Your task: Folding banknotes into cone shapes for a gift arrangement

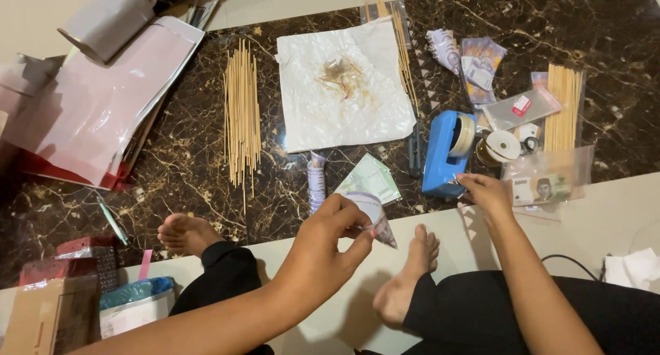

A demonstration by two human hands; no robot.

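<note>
1. Pinching a banknote rolled into a cone (377, 217), the left hand (323, 248) has its grip closed on the cone's wide upper part, thumb and fingertips pressed around it. The cone sits near the centre of the view, above the pale floor strip and just at 11 o'clock from the right foot (412, 272).
2. The cone's long axis runs on a slant, its wide end toward 10 o'clock inside the fingers and its narrow tip toward 4 o'clock.
3. The right hand (487, 192), at 3 o'clock from the cone, has its fingertips closed at the lower front of a blue tape dispenser (445, 152); whether tape is between them I cannot tell.
4. A green banknote (371, 179) lies flat on the dark marbled floor (192, 183) just at 12 o'clock from the cone, with a rolled banknote (316, 179) beside it at 9 o'clock.
5. A clear plastic bag (546, 176) at 3 o'clock from the right hand holds a banknote. Another clear sleeve (565, 107) at 12 o'clock from it holds bamboo skewers.
6. A loose bundle of skewers (242, 117) lies at 11 o'clock from the cone, long axis running 12 to 6, next to crumpled white paper (344, 87).
7. Pink wrapping sheets (89, 114) lie at far 10 o'clock.
</note>
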